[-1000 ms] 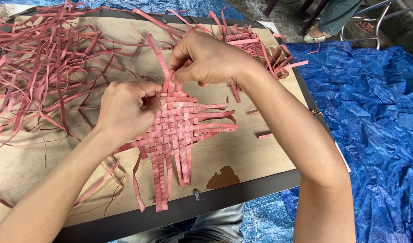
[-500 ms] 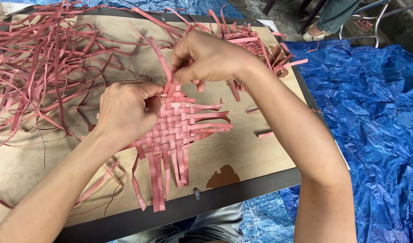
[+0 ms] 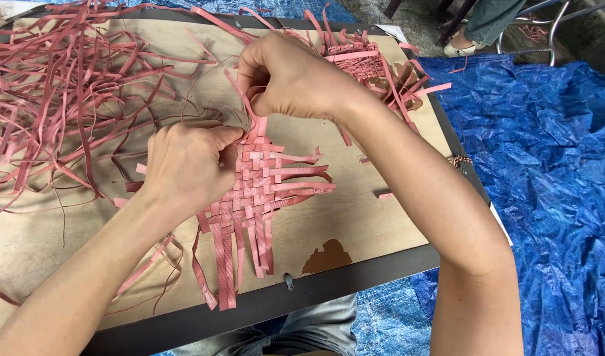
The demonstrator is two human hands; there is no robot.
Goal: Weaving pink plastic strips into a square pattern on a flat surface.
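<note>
A partly woven mat of flat pink strips (image 3: 263, 191) lies on a brown wooden board (image 3: 355, 224), its loose ends fanning toward me and to the right. My left hand (image 3: 184, 165) presses down on the mat's left edge, fingers curled over the weave. My right hand (image 3: 289, 76) is above the mat's far end, pinching a single pink strip (image 3: 240, 92) that runs up from the weave. Both forearms reach in from the lower edge of the view.
A big tangle of loose pink strips (image 3: 58, 86) covers the board's left half. A second small woven piece (image 3: 362, 62) sits at the far right corner. Blue tarpaulin (image 3: 553, 184) spreads to the right. Another person's foot (image 3: 457, 46) and metal chair legs show at the top.
My right hand has shifted slightly along the strip it pinches, pulling it tighter over the weave. My left hand stays pressed on the mat.
</note>
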